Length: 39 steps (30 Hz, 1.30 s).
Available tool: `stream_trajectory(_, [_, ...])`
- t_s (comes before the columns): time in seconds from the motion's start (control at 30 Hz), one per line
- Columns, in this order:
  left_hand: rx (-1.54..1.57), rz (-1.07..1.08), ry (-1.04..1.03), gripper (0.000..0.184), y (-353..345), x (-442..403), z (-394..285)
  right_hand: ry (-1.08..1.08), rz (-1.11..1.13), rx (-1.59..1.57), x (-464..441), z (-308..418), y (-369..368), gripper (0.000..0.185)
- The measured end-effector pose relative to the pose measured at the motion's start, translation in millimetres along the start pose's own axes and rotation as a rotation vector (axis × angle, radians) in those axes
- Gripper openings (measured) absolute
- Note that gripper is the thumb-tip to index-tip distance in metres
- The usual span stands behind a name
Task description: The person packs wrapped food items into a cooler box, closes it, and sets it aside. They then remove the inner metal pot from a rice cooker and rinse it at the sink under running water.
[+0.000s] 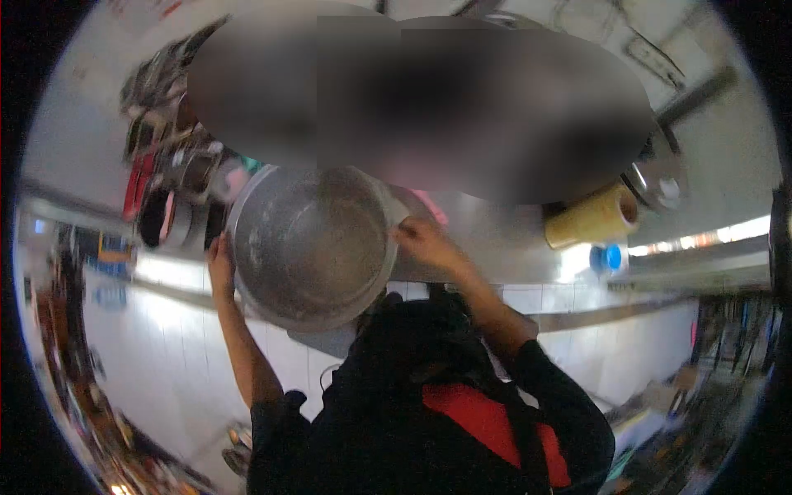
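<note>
A large, round, grey metal pot (318,247) is at the front edge of the counter, its wide mouth facing up toward me. Along its left side, my left hand (221,262) is closed on the rim or a handle there; which of the two I cannot tell. On the opposite side my right hand (422,241) is closed at the pot's edge, fingers curled against it. The inside of the pot looks dull and stained, with no food visible in it. Motion blur softens the fingers.
A metal counter (495,252) runs to the right, bearing a yellowish roll (592,218) and a blue cap-like object (610,257). Dark round pans (165,219) crowd the left. Behind, a large area is blurred out. White floor tiles (165,330) lie below.
</note>
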<state>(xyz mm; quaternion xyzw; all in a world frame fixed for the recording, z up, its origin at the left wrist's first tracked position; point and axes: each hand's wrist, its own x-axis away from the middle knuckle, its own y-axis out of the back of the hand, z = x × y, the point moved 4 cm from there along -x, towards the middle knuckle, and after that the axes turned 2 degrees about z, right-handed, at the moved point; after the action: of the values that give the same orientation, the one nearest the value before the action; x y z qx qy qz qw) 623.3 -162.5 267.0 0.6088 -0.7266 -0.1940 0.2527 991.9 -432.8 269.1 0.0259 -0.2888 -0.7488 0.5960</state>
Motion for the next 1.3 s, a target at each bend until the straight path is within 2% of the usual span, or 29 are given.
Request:
stream_trajectory(0.07, [0.078, 0.074, -0.097, 0.069, -5, -24, 14, 0.022, -0.251, -0.100, -18, -42, -58, 0.044])
stream_trajectory(0.13, [-0.126, 0.142, -0.086, 0.070, -5, -2, -23, 0.003, -0.277, -0.111, 19, -19, -49, 0.044])
stream_trajectory(0.17, [-0.151, 0.098, -0.227, 0.069, -4, 0, -9, -0.004, -0.295, -0.125, 40, -7, -46, 0.044])
stream_trajectory(0.23, [-0.006, 0.203, -0.159, 0.065, -2, 6, -20, -0.028, -0.320, -0.243, 92, -5, -47, 0.040])
stream_trajectory(0.27, [-0.073, 0.179, -0.218, 0.063, 0, 28, -42, -0.047, -0.351, -0.298, 117, -10, -51, 0.039])
stream_trajectory(0.33, [-0.211, 0.117, -0.332, 0.060, 4, 75, -88, 0.065, -0.471, -0.356, 176, -24, -70, 0.043])
stream_trajectory(0.37, [-0.151, 0.287, -0.285, 0.055, -4, 72, -91, 0.043, -0.510, -0.353, 207, -24, -71, 0.044])
stream_trajectory(0.43, [-0.138, 0.383, -0.430, 0.048, -35, 98, -118, -0.009, -0.588, -0.390, 269, -28, -74, 0.047])
stream_trajectory(0.47, [-0.147, 0.433, -0.514, 0.045, -74, 103, -145, -0.058, -0.613, -0.449, 278, -47, -61, 0.048])
stream_trajectory(0.6, [-0.178, 0.642, -0.813, 0.034, -186, 208, -215, -0.164, -0.859, -0.555, 411, -93, -85, 0.044])
stream_trajectory(0.7, [-0.204, 0.851, -0.966, 0.030, -276, 313, -246, -0.220, -1.126, -0.609, 495, -138, -116, 0.041])
stream_trajectory(0.73, [-0.200, 0.907, -1.005, 0.030, -299, 360, -248, -0.262, -1.178, -0.614, 532, -151, -131, 0.040])
stream_trajectory(0.77, [-0.282, 1.039, -1.217, 0.032, -306, 443, -264, -0.298, -1.229, -0.622, 573, -167, -139, 0.040])
stream_trajectory(0.8, [-0.235, 1.074, -1.265, 0.033, -325, 493, -260, -0.335, -1.286, -0.618, 617, -178, -147, 0.040])
stream_trajectory(0.83, [-0.209, 1.120, -1.319, 0.034, -350, 531, -256, -0.284, -1.350, -0.613, 644, -200, -159, 0.038])
stream_trajectory(0.87, [-0.206, 1.167, -1.378, 0.035, -369, 564, -255, -0.456, -1.219, -0.848, 687, -196, -161, 0.039])
stream_trajectory(0.9, [-0.234, 1.108, -1.429, 0.037, -381, 608, -255, -0.449, -1.328, -0.758, 715, -204, -164, 0.040])
stream_trajectory(0.93, [-0.241, 1.143, -1.403, 0.037, -394, 615, -266, -0.476, -1.420, -0.633, 723, -198, -156, 0.041])
stream_trajectory(1.0, [-0.236, 1.206, -1.329, 0.037, -441, 641, -279, -0.559, -1.444, -0.587, 747, -179, -129, 0.041])
stream_trajectory(1.03, [-0.224, 1.320, -1.316, 0.035, -467, 661, -286, -0.590, -1.453, -0.567, 755, -176, -116, 0.042])
stream_trajectory(1.13, [-0.251, 1.534, -1.282, 0.034, -491, 756, -287, -0.667, -1.566, -0.540, 823, -216, -122, 0.041])
stream_trajectory(1.17, [-0.184, 1.348, -1.428, 0.032, -471, 800, -290, -0.566, -1.600, -0.635, 848, -228, -125, 0.041])
stream_trajectory(1.27, [-0.065, 1.434, -1.336, 0.034, -518, 828, -299, -0.659, -1.647, -0.565, 859, -275, -106, 0.043])
stream_trajectory(1.3, [-0.054, 1.448, -1.281, 0.034, -532, 843, -303, -0.727, -1.476, -0.739, 878, -264, -81, 0.046])
